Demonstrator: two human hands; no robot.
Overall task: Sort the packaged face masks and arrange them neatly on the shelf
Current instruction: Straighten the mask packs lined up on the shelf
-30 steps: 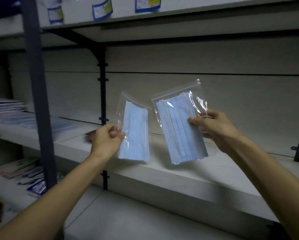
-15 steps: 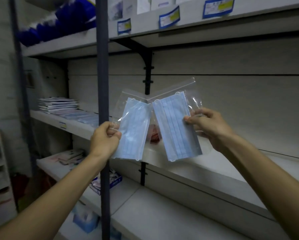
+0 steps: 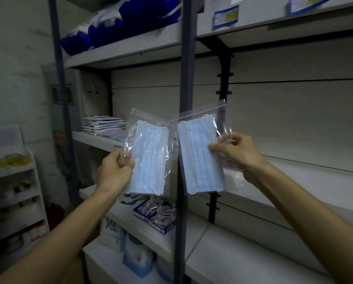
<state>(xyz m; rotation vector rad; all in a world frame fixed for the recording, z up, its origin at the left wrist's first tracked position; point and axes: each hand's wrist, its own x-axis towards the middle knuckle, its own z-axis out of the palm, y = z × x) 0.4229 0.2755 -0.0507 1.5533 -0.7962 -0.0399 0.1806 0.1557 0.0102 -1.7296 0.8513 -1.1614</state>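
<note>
Two hands are up in the middle of the frame, and each one holds a mask in a clear bag. The left hand (image 3: 115, 171) pinches the left bag (image 3: 149, 158) by its left edge, with the thumb and fingers curled tight on the plastic. The right hand (image 3: 236, 154) pinches the right bag (image 3: 200, 154) by its right edge, thumb in front and fingers behind. Both masks are light blue and stand up tall. The bags tilt a little, so their top corners meet in the middle and the bottoms are apart.

A dark pole (image 3: 186, 68) runs from top to bottom behind the bags. To the right of it is a long white shelf (image 3: 314, 181), in the middle right of the frame, just behind the right hand. Another white shelf (image 3: 233, 249) sits lower down.

In the middle left, behind the left bag, is a stack of flat packs (image 3: 104, 125) on a shelf. Under the left bag lies a blue and white box (image 3: 155, 214). At the bottom middle are some soft packs (image 3: 136, 257) in blue and white. At the upper left, big dark blue packs (image 3: 120, 19) lie on the top shelf. Small blue labels (image 3: 225, 16) hang on the top shelf edge at the upper right. A small white rack (image 3: 13, 191) stands at the far left; the things on it are too blurry to tell.
</note>
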